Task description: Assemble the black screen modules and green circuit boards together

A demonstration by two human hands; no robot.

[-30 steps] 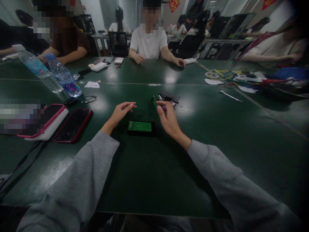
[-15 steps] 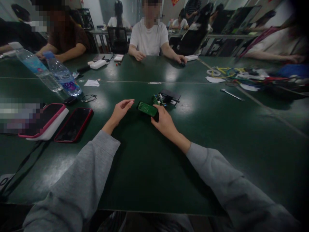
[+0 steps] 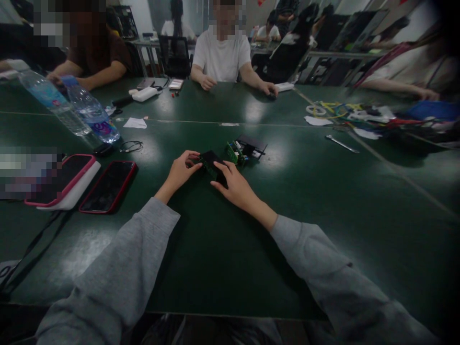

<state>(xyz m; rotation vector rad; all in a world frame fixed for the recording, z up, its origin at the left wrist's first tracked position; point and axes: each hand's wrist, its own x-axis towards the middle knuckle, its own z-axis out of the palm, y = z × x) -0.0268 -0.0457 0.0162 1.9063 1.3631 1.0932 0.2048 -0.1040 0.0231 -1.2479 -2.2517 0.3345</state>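
Both hands at the work, above the dark green, glossy tabletop [image 3: 215, 268]. Right hand [image 3: 235, 186]: holds a black rectangular case [image 3: 212, 160] by its near right end, thumb below, fingers spread over the plain black face, which is turned up toward me. Left hand [image 3: 178, 173]: thumb and forefinger curled to a narrow gap at the case's far left end; the spot is dark and small, so I cannot tell whether they grip it or merely touch. Some green, speckled circuitry shows along the case's near left edge. The case sits between my hands, slanting down to the right.

Just beyond my right fingers: a green circuit board [image 3: 235, 152] standing on edge, with a flat black panel [image 3: 253, 143] beside it.

Left of my left hand: a dark-screened phone with a red rim [image 3: 109, 187], lying flat; further off, a thin looped black cable [image 3: 131, 146] and a clear plastic bottle with a blue cap [image 3: 94, 115].

Right side, well apart from my hands: a slim silver wrench [image 3: 341, 143] near a tangle of multicoloured cables [image 3: 359, 115]. Across the table sits a person in a white T-shirt [image 3: 223, 55].
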